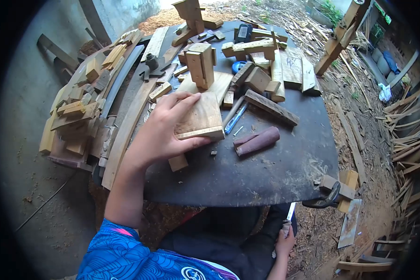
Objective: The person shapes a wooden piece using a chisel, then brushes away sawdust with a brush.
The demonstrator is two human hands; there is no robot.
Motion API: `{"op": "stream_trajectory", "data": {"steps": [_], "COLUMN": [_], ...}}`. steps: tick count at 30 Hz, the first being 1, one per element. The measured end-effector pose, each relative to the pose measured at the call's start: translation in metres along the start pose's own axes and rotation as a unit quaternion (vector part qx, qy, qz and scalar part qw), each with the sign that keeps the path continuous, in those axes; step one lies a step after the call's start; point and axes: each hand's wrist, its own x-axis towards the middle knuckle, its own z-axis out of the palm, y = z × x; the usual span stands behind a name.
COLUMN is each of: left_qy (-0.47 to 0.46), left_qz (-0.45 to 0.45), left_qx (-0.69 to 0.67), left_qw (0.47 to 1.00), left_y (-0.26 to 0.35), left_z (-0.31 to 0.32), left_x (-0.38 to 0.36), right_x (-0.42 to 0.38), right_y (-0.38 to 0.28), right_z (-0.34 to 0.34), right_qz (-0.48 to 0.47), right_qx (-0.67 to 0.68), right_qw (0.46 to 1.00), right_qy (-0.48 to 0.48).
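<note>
Wooden block (203, 112), flat & squared, is in the L hand (169, 122), over the near-left part of the dark tabletop (284, 175); can't tell if its underside touches. Thumb lies along the near edge, fingers reach the far side, so it's gripped across its width. R hand (284, 243) is low by the lap, closed round a thin bladed tool (290, 213), well apart from the block.

Block is prob. light to med. wt., stiff, not fragile; smooth faces might slip a bit w/ dust. Best hold: opposite edges, palm off the top face.

Nearby: upright wooden piece (200, 65) just beyond, prob. in the way of a push fwd; blue pen-like tool (235, 117) & small fastener (238, 131) just to the right; rolled purplish sheet (256, 141) a bit further; small offcut (178, 163) below the hand. Near-right tabletop looks freer, apart from a clamp (324, 199) at the edge.
</note>
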Motion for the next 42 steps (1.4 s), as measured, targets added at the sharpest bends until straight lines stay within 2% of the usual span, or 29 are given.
{"op": "stream_trajectory", "data": {"steps": [2, 4, 8, 10, 12, 13, 14, 15, 16, 18, 20, 21, 22, 24, 25, 27, 30, 31, 32, 33, 34, 35, 36, 37, 38, 39, 42], "left_qy": [0.012, 0.02, 0.072, 0.081, 0.081, 0.077, 0.082, 0.07, 0.058, 0.057, 0.058, 0.055, 0.056, 0.06, 0.054, 0.05, 0.043, 0.041, 0.04, 0.041, 0.041, 0.041, 0.043, 0.039, 0.036, 0.036, 0.026], "left_qz": [0.005, 0.005, 0.022, -0.008, -0.021, -0.02, -0.025, -0.038, -0.049, -0.042, -0.042, -0.04, -0.04, -0.043, -0.048, -0.048, -0.047, -0.046, -0.047, -0.047, -0.048, -0.048, -0.05, -0.055, -0.056, -0.053, -0.05], "left_qx": [-0.009, -0.001, 0.036, 0.034, 0.039, 0.049, 0.051, 0.045, 0.039, 0.04, 0.041, 0.041, 0.042, 0.043, 0.035, 0.026, 0.022, 0.028, 0.035, 0.035, 0.03, 0.024, 0.023, 0.025, 0.027, 0.027, 0.034], "left_qw": [1.0, 1.0, 0.997, 0.996, 0.996, 0.996, 0.995, 0.996, 0.996, 0.997, 0.997, 0.997, 0.997, 0.996, 0.997, 0.997, 0.998, 0.998, 0.997, 0.997, 0.998, 0.998, 0.998, 0.997, 0.997, 0.998, 0.998], "left_y": [0.002, 0.001, -0.003, -0.002, -0.008, -0.009, -0.01, -0.011, -0.011, -0.011, -0.01, -0.01, -0.011, -0.012, -0.012, -0.011, -0.011, -0.013, -0.015, -0.014, -0.014, -0.013, -0.012, -0.011, -0.01, -0.01, -0.01], "left_z": [0.001, 0.0, -0.002, -0.004, -0.005, -0.006, -0.005, -0.003, -0.003, -0.004, 0.0, 0.001, 0.001, -0.001, -0.001, -0.002, -0.001, 0.0, 0.0, -0.001, 0.0, 0.0, -0.001, -0.001, -0.001, -0.001, 0.001], "left_x": [0.0, 0.001, 0.005, 0.005, 0.004, 0.003, 0.002, 0.002, 0.003, 0.003, 0.005, 0.005, 0.006, 0.004, 0.004, 0.006, 0.006, 0.006, 0.006, 0.006, 0.006, 0.005, 0.004, 0.004, 0.005, 0.006, 0.006], "right_x": [-0.006, -0.005, -0.006, -0.007, -0.004, -0.002, -0.002, -0.005, -0.005, 0.0, -0.003, -0.003, -0.004, -0.006, -0.004, -0.002, -0.001, -0.002, 0.001, 0.008, 0.01, 0.004, 0.002, -0.001, -0.002, 0.0, -0.003], "right_y": [-0.036, -0.076, -0.082, -0.071, -0.031, 0.012, -0.004, -0.047, -0.072, -0.064, -0.064, -0.061, -0.058, -0.059, -0.058, -0.057, -0.074, -0.086, -0.067, -0.037, -0.009, 0.007, -0.005, -0.046, -0.069, -0.071, -0.086], "right_z": [-0.018, -0.039, -0.032, -0.021, -0.011, -0.002, -0.012, -0.033, -0.044, -0.038, -0.026, -0.021, -0.021, -0.026, -0.03, -0.037, -0.029, -0.029, -0.02, -0.006, 0.003, 0.002, -0.008, -0.028, -0.04, -0.043, -0.033], "right_qz": [0.039, 0.185, 0.17, 0.175, 0.001, -0.017, -0.023, 0.079, 0.181, 0.174, 0.116, 0.073, 0.072, 0.145, 0.142, 0.176, 0.165, 0.166, 0.167, -0.044, -0.253, -0.083, -0.085, 0.048, 0.179, 0.179, 0.162], "right_qx": [0.039, 0.211, 0.261, 0.226, 0.068, 0.061, 0.06, 0.163, 0.264, 0.293, 0.175, 0.138, 0.138, 0.141, 0.14, 0.278, 0.273, 0.212, 0.213, 0.051, -0.116, -0.012, -0.014, 0.113, 0.238, 0.279, 0.261], "right_qw": [0.998, 0.96, 0.948, 0.955, 0.998, 0.997, 0.997, 0.983, 0.947, 0.94, 0.976, 0.987, 0.986, 0.979, 0.98, 0.944, 0.946, 0.96, 0.96, 0.997, 0.948, 0.994, 0.994, 0.992, 0.955, 0.943, 0.949], "right_qy": [0.013, -0.022, -0.061, -0.072, 0.012, 0.043, 0.04, 0.012, -0.016, -0.031, -0.065, -0.05, -0.05, -0.001, -0.002, -0.014, -0.064, -0.076, -0.075, 0.041, 0.154, 0.067, 0.067, 0.026, -0.014, -0.04, -0.074]}}
